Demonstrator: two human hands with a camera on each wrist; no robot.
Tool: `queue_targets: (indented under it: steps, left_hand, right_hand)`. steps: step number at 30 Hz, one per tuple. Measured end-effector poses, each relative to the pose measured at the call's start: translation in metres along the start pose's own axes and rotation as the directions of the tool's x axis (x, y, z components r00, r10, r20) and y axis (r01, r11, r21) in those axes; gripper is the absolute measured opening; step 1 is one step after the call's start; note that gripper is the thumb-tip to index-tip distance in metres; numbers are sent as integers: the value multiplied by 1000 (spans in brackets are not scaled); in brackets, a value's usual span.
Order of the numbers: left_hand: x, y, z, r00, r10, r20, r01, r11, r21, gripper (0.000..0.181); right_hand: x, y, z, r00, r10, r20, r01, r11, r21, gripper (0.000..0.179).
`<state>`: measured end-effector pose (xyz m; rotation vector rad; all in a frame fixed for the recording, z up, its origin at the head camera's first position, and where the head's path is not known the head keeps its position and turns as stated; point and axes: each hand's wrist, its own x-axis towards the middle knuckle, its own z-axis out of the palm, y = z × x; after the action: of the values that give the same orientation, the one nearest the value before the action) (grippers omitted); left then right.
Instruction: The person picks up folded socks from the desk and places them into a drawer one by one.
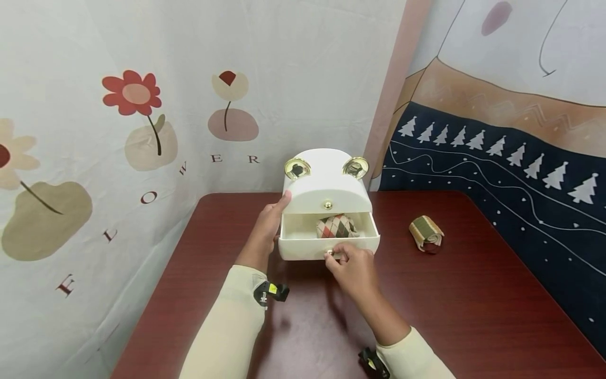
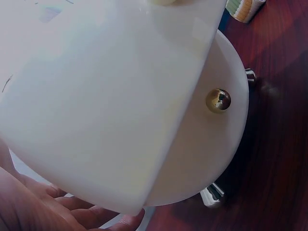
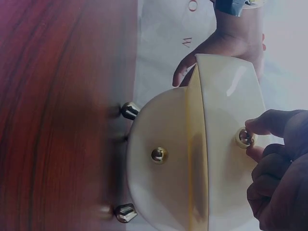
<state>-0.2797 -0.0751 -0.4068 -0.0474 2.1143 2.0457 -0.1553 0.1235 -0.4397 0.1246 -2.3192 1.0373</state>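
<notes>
Head view was bright; soft shadows fell on tabletop (image 1: 473, 305). Wrist views looked hazy, washed out toward one upper corner.

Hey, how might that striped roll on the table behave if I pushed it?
The striped roll would probably squash a little, as its layered end looks like soft fabric. Its rounded sides suggest it might roll.

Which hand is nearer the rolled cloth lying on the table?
Right. The right hand pinches the drawer knob, left of the rolled cloth; the left hand touches the left side of the box, farther from it.
</notes>
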Motion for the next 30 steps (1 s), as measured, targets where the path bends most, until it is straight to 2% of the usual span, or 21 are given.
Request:
queue_targets:
  steps: [10, 20, 30]
  left_hand:
    - [-1, 1, 0, 1000, 9, -8, -9, 1000, 6, 68]
    - [-2, 1, 1, 1000, -22, -6, 22, 999, 24, 79]
    - [-2, 0, 1, 999, -40, -11, 40, 999, 16, 86]
  right_hand:
    - [12, 4, 10, 1000, 8, -5, -8, 999, -39, 11]
    - [26, 4, 18, 998, 57, 14, -56, 995, -78, 13]
    - [39, 5, 22, 998, 62, -1, -62, 994, -92, 12]
